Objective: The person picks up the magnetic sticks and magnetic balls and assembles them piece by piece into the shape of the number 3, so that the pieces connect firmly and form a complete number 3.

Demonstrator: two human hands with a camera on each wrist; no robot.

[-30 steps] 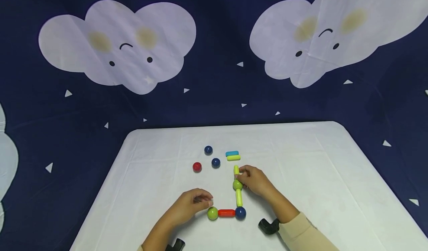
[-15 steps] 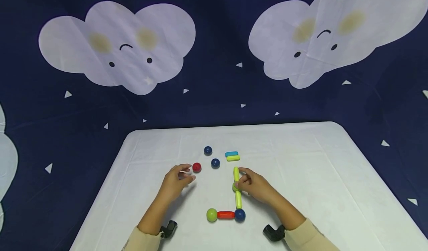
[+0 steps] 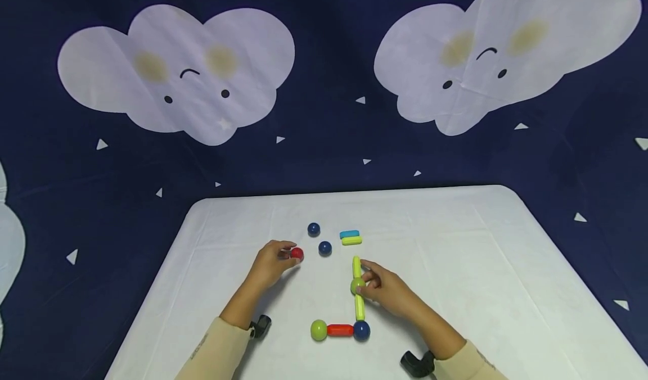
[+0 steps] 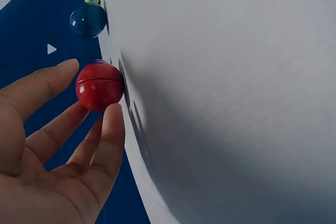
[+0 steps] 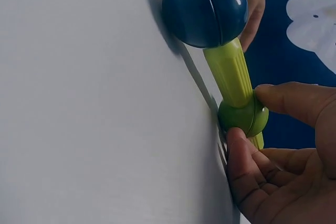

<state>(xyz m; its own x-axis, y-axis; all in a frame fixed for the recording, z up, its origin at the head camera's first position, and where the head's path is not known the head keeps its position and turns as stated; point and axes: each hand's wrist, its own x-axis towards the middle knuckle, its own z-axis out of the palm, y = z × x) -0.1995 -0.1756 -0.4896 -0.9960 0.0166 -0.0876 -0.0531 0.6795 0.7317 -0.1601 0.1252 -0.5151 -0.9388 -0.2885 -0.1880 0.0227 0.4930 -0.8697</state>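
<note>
A: While the left hand (image 3: 270,265) has its fingers curled round the red ball (image 3: 297,254), just left of centre in the head view, what's the right hand (image 3: 392,293) on?

B: Pinching the green ball (image 3: 357,286), lower centre of frame. Right wrist view shows a digit on either side of it. Head view: forefinger reaches up beside the upper yellow rod (image 3: 356,265); can't tell if it touches.

A: How firm is the left grip?

B: Can't tell. Left wrist view: one fingertip at the ball's lower edge, another right by its upper left. Ball sits at the counter (image 3: 455,267) surface.

A: Layout of the joined part?

B: L shape. Upper yellow rod, green ball, lower yellow rod (image 3: 360,308), then dark blue corner ball (image 3: 361,330). Red rod (image 3: 340,330) runs left from there to a second green ball (image 3: 319,330). Red ball is apart, up and left.

A: Loose bits?

B: Two dark blue balls (image 3: 325,249) right of the red one, not touching each other. Further right, a blue rod (image 3: 349,234) with a short yellow rod (image 3: 351,240) alongside, just below.

A: Background?

B: Navy backdrop (image 3: 324,76), white clouds (image 3: 253,43) across the top.
</note>
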